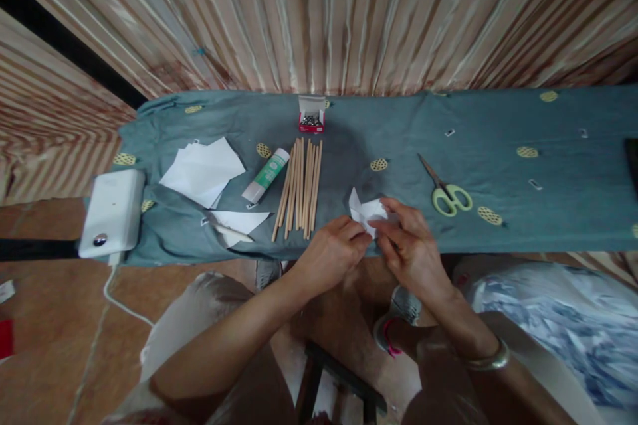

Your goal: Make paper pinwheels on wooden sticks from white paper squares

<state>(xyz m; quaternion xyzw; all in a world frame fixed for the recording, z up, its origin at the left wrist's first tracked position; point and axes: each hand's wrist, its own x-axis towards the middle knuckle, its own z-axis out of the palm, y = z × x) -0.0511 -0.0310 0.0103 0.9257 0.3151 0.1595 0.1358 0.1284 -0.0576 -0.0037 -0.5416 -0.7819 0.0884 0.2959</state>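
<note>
Between my two hands, near the table's front edge, is a small white paper piece (371,210) with folded, raised flaps. My left hand (333,249) pinches its lower left side, fingers closed on it. On the right side, my right hand (409,239) grips the paper with thumb and fingers, and part of the paper is hidden behind them. Left of my left hand lies a row of thin wooden sticks (302,189). Scissors (445,191) with light green handles lie right of my right hand.
A glue stick (266,176) lies beside the sticks, below a small red open box (312,117) of metal bits. White paper sheets (202,169) and a pencil-like stick (233,231) on a paper piece (244,222) are further left. A white power bank (113,209) with a cable sits at the table's left end.
</note>
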